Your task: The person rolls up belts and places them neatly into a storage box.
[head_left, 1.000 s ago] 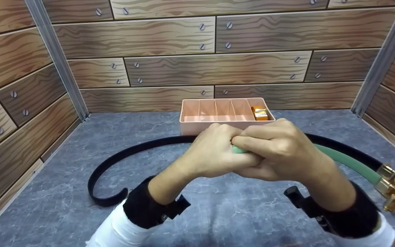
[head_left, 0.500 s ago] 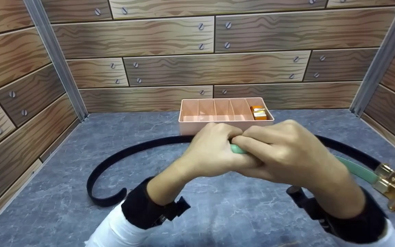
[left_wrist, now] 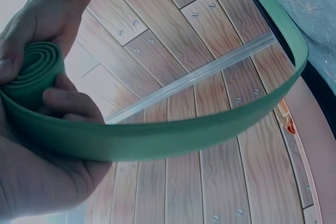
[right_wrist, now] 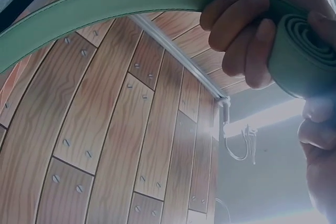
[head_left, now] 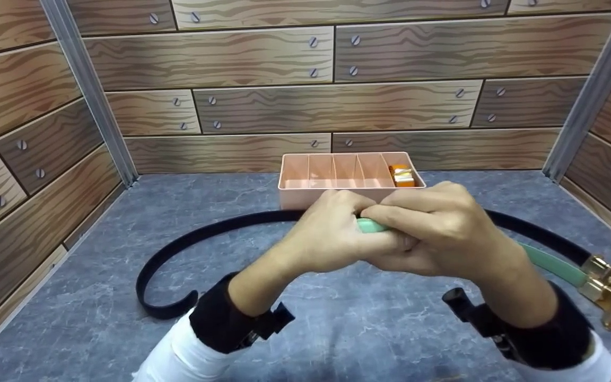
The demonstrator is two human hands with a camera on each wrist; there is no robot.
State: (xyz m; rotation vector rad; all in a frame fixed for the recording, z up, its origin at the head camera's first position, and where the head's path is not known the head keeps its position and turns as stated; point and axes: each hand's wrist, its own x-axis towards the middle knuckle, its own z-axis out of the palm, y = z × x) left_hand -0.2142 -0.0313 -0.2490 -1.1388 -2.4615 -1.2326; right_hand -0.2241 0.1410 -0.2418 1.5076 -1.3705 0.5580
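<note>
A green belt (head_left: pixel 553 264) is partly wound into a tight coil (left_wrist: pixel 39 69), held between both hands above the table. My left hand (head_left: pixel 326 233) grips the coil from the left, and my right hand (head_left: pixel 433 233) curls its fingers round it from the right, the hands touching. Only a small green patch shows between them in the head view. From the coil the loose strap bows outward in the left wrist view and runs down to its gold buckle (head_left: pixel 610 305) at the table's right. A black belt (head_left: pixel 189 241) lies in a wide arc behind the hands.
Behind the hands stands a pink divided box (head_left: pixel 297 199); its rightmost compartment holds orange and white items (head_left: pixel 403 176). The black belt's gold buckle (head_left: pixel 597 262) lies beside the green one. Wood-patterned walls (head_left: pixel 263 109) enclose the grey marbled table (head_left: pixel 199 191).
The right hand has shifted slightly, with more green showing between the hands now. The green belt's buckle has turned and slid a little toward the front right. The black belt stays put.
</note>
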